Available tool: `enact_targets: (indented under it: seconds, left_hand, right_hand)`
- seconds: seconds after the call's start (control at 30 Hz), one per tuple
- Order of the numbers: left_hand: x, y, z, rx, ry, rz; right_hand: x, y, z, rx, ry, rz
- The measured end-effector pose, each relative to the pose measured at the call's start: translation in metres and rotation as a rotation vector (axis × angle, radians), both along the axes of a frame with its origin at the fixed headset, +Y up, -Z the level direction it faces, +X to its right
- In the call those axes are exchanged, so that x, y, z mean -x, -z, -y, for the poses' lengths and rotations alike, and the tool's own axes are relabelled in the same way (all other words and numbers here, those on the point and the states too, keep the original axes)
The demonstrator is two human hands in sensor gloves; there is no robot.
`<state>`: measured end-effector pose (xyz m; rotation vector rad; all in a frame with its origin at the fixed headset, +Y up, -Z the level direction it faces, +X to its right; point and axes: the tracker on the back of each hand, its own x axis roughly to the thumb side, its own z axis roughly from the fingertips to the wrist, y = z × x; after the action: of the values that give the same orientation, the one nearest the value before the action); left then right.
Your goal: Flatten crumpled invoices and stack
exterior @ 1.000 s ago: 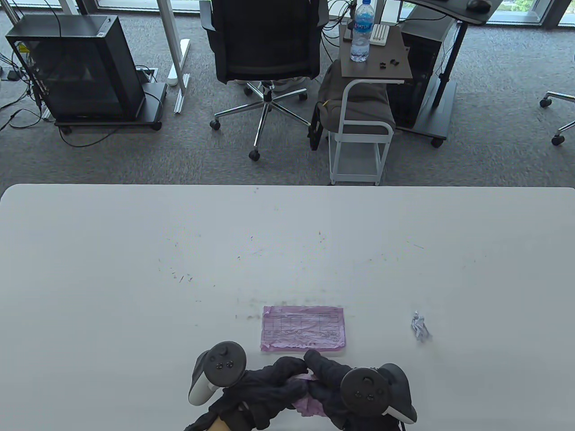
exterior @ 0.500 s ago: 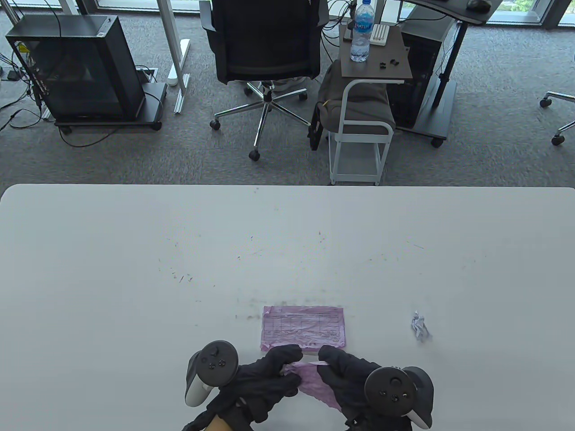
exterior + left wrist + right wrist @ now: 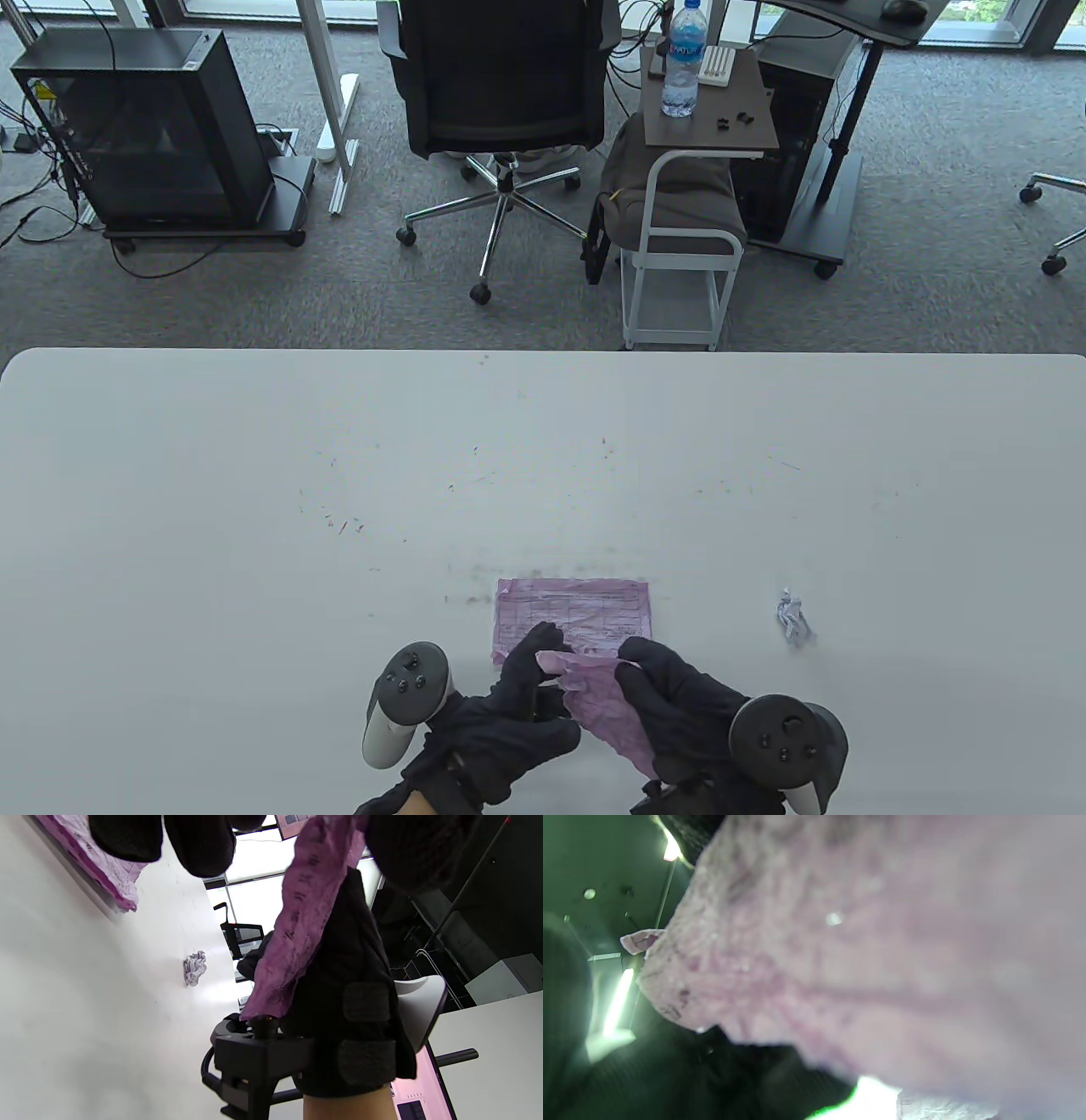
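Observation:
A wrinkled pink invoice [image 3: 604,705] is stretched between both gloved hands just above the near table edge. My left hand [image 3: 530,671] pinches its upper left corner; my right hand [image 3: 649,679] grips its right side. The same sheet hangs in the left wrist view as a pink invoice [image 3: 303,916] and fills the right wrist view, blurred [image 3: 882,955]. A flattened pink invoice [image 3: 585,613] lies on the table just beyond the hands, its near edge partly covered by my left fingers. A small white crumpled invoice [image 3: 793,617] sits to the right, also visible as a crumpled ball [image 3: 194,967].
The white table [image 3: 254,509] stretches wide to the left and far side, marked with small scuffs. Beyond its far edge stand an office chair [image 3: 501,93], a side cart with a water bottle [image 3: 683,59] and a black cabinet [image 3: 144,127].
Both hands have moved forward and pulled apart, opening the pink invoice from a bunched wad into a wider sheet. They now overlap the flattened invoice's near edge.

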<state>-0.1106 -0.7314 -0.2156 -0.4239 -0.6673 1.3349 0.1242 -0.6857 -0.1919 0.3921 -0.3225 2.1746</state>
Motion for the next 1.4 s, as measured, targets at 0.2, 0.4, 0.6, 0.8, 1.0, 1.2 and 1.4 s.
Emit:
enact_targets:
  seconds: [0.2, 0.4, 0.6, 0.8, 1.0, 1.2, 1.4]
  left_hand:
    - [0.017, 0.002, 0.0, 0.01, -0.056, -0.242]
    - [0.024, 0.004, 0.004, 0.081, -0.13, -0.267]
    - [0.028, 0.006, 0.005, 0.053, -0.068, -0.31]
    - [0.037, 0.01, 0.008, 0.017, -0.038, -0.323]
    - [0.02, 0.009, 0.011, 0.118, -0.226, -0.06]
    - [0.022, 0.008, 0.004, 0.076, -0.148, -0.202]
    - [0.03, 0.009, 0.002, 0.026, -0.037, -0.279]
  right_hand:
    - [0.021, -0.002, 0.001, -0.018, -0.091, -0.04]
    - [0.015, 0.001, 0.003, 0.01, -0.022, -0.009]
    - [0.0, 0.005, 0.007, 0.069, 0.065, 0.041]
    - [-0.01, 0.008, 0.011, 0.126, 0.129, 0.075]
    - [-0.013, 0.008, 0.014, 0.181, 0.251, 0.056]
    - [-0.002, 0.008, 0.016, 0.154, 0.13, 0.015]
    - [-0.009, 0.009, 0.014, 0.124, 0.124, 0.065]
